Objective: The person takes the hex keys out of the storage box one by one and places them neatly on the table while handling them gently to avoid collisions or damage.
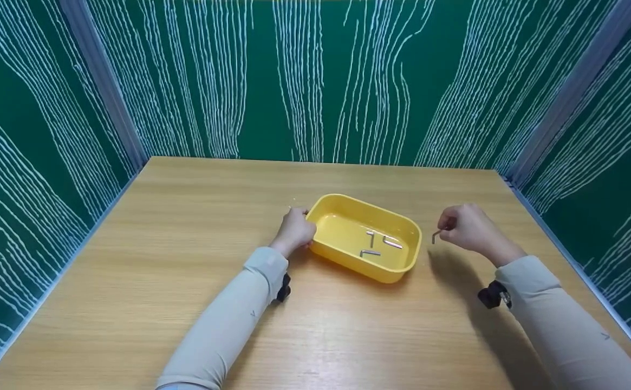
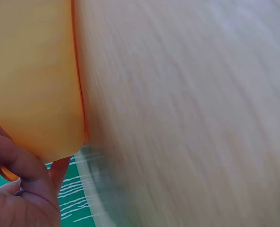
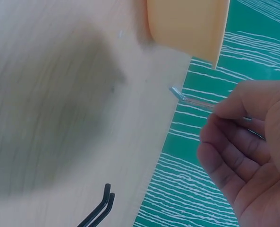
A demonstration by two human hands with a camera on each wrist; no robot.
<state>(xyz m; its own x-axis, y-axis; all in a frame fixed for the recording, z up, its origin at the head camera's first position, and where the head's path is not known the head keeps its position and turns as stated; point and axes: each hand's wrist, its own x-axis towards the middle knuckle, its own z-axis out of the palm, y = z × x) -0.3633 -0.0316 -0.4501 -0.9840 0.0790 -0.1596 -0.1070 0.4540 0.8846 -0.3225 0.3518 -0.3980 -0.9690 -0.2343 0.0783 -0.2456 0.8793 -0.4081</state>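
A small dark V-shaped mark [image 1: 253,314] shows on each light-grey fabric sleeve [image 1: 218,330], the left hand [image 1: 295,230], fingers partly hidden, grips the end of the yellow rectangular plastic tray [image 1: 337,227] containing three silver L-shaped metal rods [image 1: 371,253], and the right hand [image 1: 472,230] pinches another silver bent metal rod [image 1: 434,237], its gripped end hidden, just beside the tray's opposite end.

Yellow tray [image 1: 342,261], one: open-topped, oblong, rounded corners, glossy inside; right of centre in your head view, set aslant with its right end lower in the frame, left end gripped by your left hand [image 1: 296,230]. L-shaped metal rods, four: three lying flat and apart on your tray's floor, towards its right end, namely an upper-left rod [image 1: 372,241], an upper-right rod [image 1: 394,244] and a lower rod [image 1: 372,253]; a fourth rod [image 1: 433,239] pinched in your right hand [image 1: 469,227], short arm downward, just beside the tray's right end
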